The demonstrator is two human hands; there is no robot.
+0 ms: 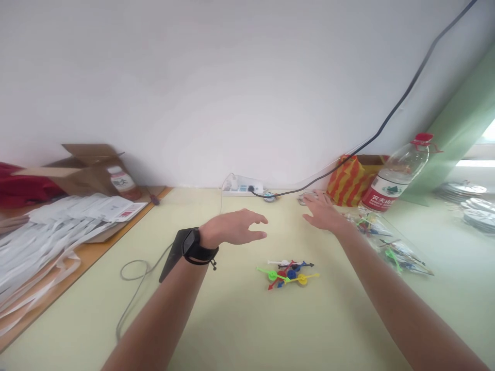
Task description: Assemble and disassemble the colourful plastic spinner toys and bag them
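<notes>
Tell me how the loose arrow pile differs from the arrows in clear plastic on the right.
The loose arrows lie bare on the table; the wrapped arrows are covered by clear plastic. The loose arrows form one small heap, while the wrapped arrows spread over a wider patch. The loose arrows sit left of the right forearm; the wrapped arrows, right of it. Both include green.

We note open tabletop (240, 319) nearside of arrow spinners (291, 274); bottle (381, 193), striped bag (345, 183) block right rear; power strip (243, 187) bars rear; looped cord (136, 294) left.
</notes>
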